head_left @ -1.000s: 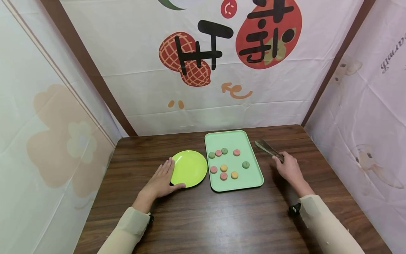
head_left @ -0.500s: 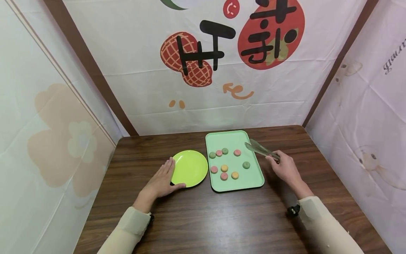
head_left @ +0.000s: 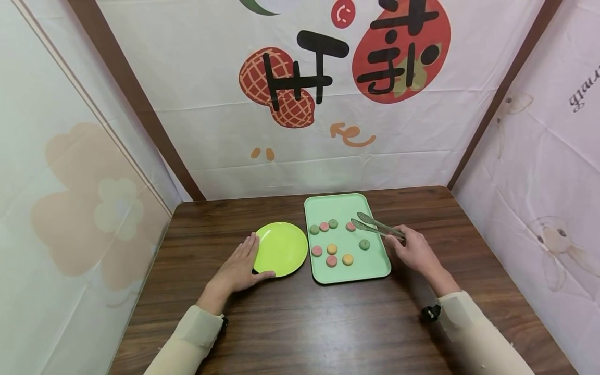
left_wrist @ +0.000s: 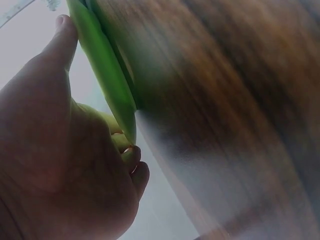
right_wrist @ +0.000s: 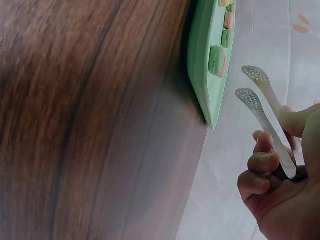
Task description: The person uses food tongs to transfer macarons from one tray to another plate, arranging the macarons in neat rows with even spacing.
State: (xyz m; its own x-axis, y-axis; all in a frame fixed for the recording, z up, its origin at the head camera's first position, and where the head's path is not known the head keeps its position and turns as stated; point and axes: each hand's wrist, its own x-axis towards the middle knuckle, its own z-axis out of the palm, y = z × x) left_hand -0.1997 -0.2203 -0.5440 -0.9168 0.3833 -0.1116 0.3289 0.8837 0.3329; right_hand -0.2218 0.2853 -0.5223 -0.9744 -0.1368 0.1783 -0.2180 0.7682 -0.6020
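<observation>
My left hand [head_left: 237, 265] lies along the left rim of a yellow-green plate [head_left: 283, 250], fingers straight against the edge and thumb at its front. In the left wrist view, thumb and fingertips touch the rim of the green plate [left_wrist: 107, 70]. My right hand [head_left: 414, 251] holds metal tongs [right_wrist: 255, 102] with perforated tips, their arms spread apart with nothing between them. The tongs reach over the right side of a mint-green tray [head_left: 365, 268]. One tip overlaps a pink macaron [head_left: 350, 227] in the head view. A green macaron [head_left: 364, 244] lies nearer the right hand.
Several other pink, green and yellow macarons lie on the tray, among them a yellow macaron [head_left: 347, 259]. Plate and tray stand side by side on a brown wooden table [head_left: 304, 323]. Printed cloth [head_left: 211, 140] hangs behind and at both sides.
My right hand has moved left with the tongs, bringing their tips from beside the tray to over it, near a pink macaron. The tongs' arms have spread wider. My left hand stays at the plate.
</observation>
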